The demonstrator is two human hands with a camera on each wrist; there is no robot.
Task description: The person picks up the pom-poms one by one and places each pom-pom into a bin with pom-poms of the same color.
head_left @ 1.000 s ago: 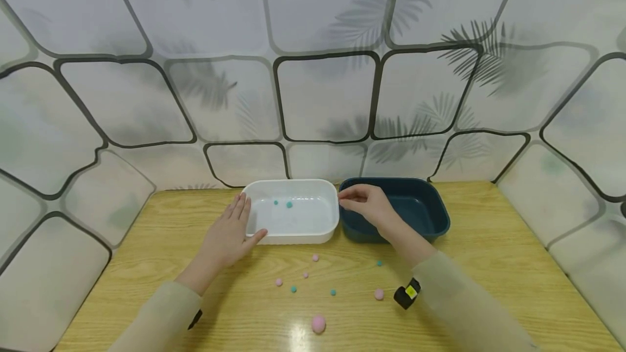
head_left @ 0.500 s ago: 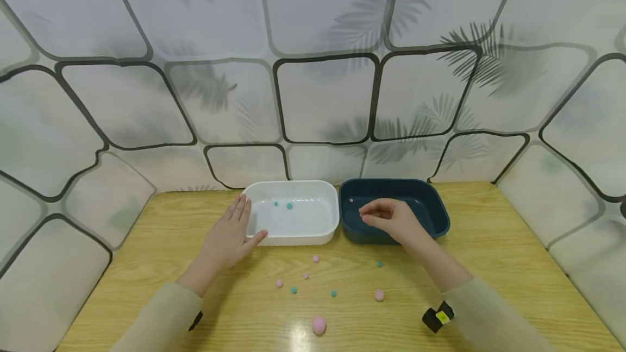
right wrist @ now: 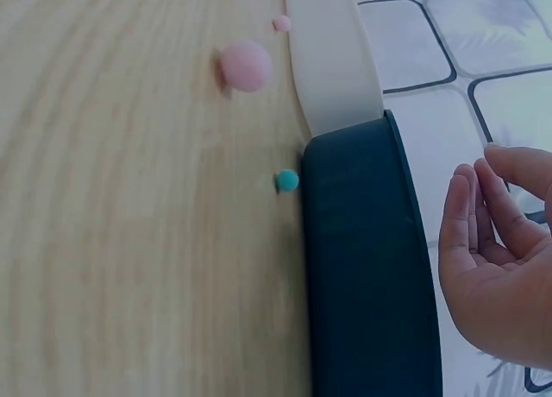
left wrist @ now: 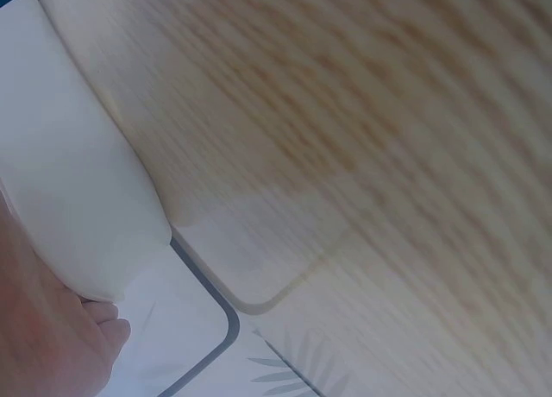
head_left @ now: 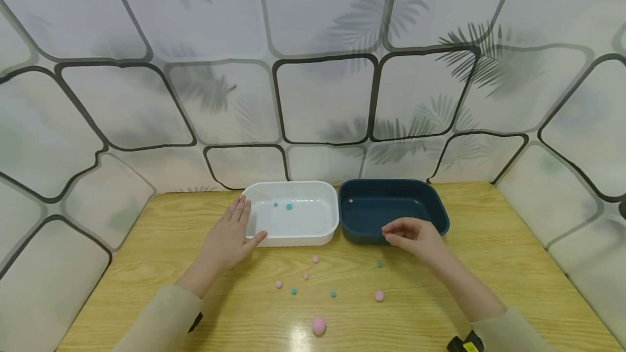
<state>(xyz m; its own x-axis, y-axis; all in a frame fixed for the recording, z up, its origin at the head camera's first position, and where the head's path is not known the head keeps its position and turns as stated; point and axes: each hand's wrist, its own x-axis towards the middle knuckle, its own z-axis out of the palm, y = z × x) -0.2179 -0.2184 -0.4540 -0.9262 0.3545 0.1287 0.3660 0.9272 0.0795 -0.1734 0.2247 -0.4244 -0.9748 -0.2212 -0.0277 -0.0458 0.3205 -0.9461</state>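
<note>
My left hand (head_left: 229,238) rests against the left end of the white dish (head_left: 292,242), fingers straight along the rim and thumb at its front edge. In the left wrist view, fingertips (left wrist: 110,321) show at the dish's end. Two teal balls (head_left: 289,207) lie inside the white dish. Over the front edge of the dark blue dish (head_left: 442,221) hovers my right hand (head_left: 415,239), fingers loosely bent. The right wrist view shows nothing between its thumb and fingers (right wrist: 470,209). A tiny pink ball (head_left: 350,201) lies at the left inside the blue dish.
On the wooden table (head_left: 235,308), several pink and teal balls lie in front of the dishes. The large pink ball (head_left: 319,326) is nearest, with another pink ball (head_left: 379,296) to its right. A teal ball (head_left: 379,265) sits by the blue dish. Patterned cloth walls (head_left: 323,102) stand behind.
My right hand has moved from the blue dish's left rim rightward and toward me, to its front edge. A tiny pink ball now shows inside that dish. The left hand stays put.
</note>
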